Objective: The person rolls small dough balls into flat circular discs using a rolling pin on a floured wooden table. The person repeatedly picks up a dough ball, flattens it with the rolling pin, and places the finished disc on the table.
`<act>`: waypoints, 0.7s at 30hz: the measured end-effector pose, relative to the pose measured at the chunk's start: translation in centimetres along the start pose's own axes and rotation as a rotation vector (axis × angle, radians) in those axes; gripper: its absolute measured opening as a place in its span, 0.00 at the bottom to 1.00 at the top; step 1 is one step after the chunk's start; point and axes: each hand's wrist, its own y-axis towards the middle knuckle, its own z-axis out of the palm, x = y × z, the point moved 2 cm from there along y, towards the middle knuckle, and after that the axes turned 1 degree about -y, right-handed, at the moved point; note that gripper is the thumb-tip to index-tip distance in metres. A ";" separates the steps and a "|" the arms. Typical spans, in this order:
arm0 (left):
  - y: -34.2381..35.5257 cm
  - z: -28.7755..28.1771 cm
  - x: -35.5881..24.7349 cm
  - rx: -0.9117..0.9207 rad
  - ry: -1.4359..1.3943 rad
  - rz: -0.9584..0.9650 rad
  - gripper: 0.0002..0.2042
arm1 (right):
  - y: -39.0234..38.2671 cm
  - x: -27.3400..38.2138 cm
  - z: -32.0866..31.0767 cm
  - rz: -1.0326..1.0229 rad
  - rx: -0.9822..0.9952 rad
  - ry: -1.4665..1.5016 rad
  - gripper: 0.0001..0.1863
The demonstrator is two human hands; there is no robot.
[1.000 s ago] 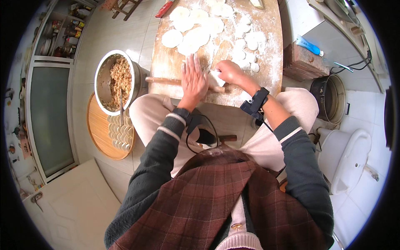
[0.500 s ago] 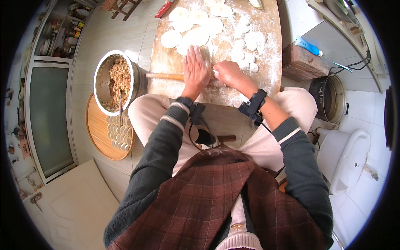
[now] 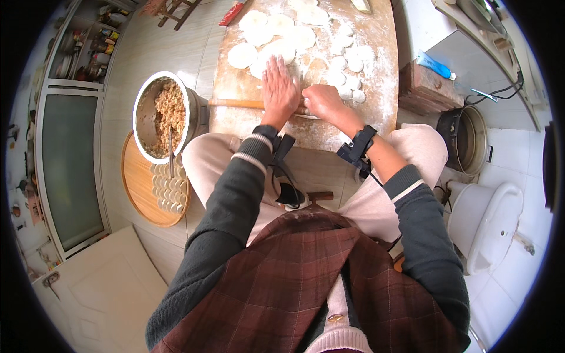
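Observation:
My left hand lies palm down on a wooden rolling pin, fingers stretched out toward several flat dough rounds. Just to its right, my right hand is closed on the edge of a dough wrapper, which the pin and fingers largely hide. Several small pale dough pieces lie behind that hand on the floury board. A red-handled tool rests at the board's back left.
Left of the board are a bowl of filling with a spoon and a round wooden tray holding several dumplings. At right, a blue tube lies on a brick block, with a round pot and white basin nearby.
My left hand has moved forward along with the rolling pin. My right hand stays closed near it, and the white wrapper between them shows less than before.

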 end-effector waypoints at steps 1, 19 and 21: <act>0.8 0.2 0.0 -0.061 -0.019 0.010 0.34 | -0.1 0.1 -0.2 -0.019 -0.057 -0.016 0.06; -3.9 -1.6 -0.7 0.118 -0.039 -0.011 0.35 | -0.3 -0.7 -0.7 0.122 -0.056 0.112 0.05; -6.8 -2.3 -0.5 0.221 0.075 0.002 0.35 | 0.1 -1.3 -0.4 0.208 -0.058 0.221 0.06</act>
